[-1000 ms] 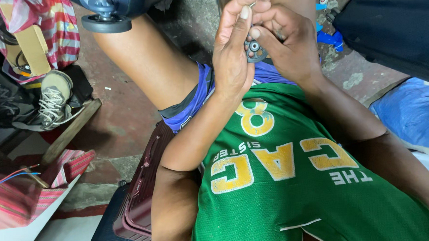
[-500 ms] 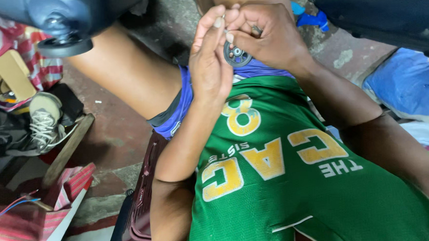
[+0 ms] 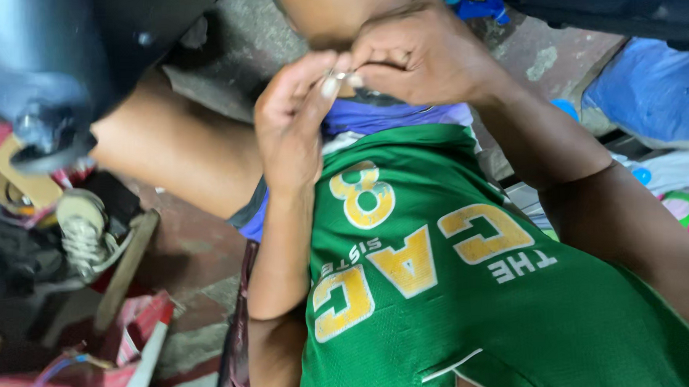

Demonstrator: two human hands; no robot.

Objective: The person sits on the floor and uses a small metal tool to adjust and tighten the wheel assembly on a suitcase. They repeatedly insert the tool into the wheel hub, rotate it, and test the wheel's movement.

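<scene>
Your left hand [image 3: 292,127] and right hand [image 3: 420,53] meet above the green jersey [image 3: 455,304], both grips pinched together on a small metal piece [image 3: 334,77], too small to identify.

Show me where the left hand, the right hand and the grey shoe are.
left hand [image 3: 289,130]: head view, on the back of the hand.
right hand [image 3: 423,53]: head view, on the knuckles.
grey shoe [image 3: 82,233]: head view, on the laces.
</scene>
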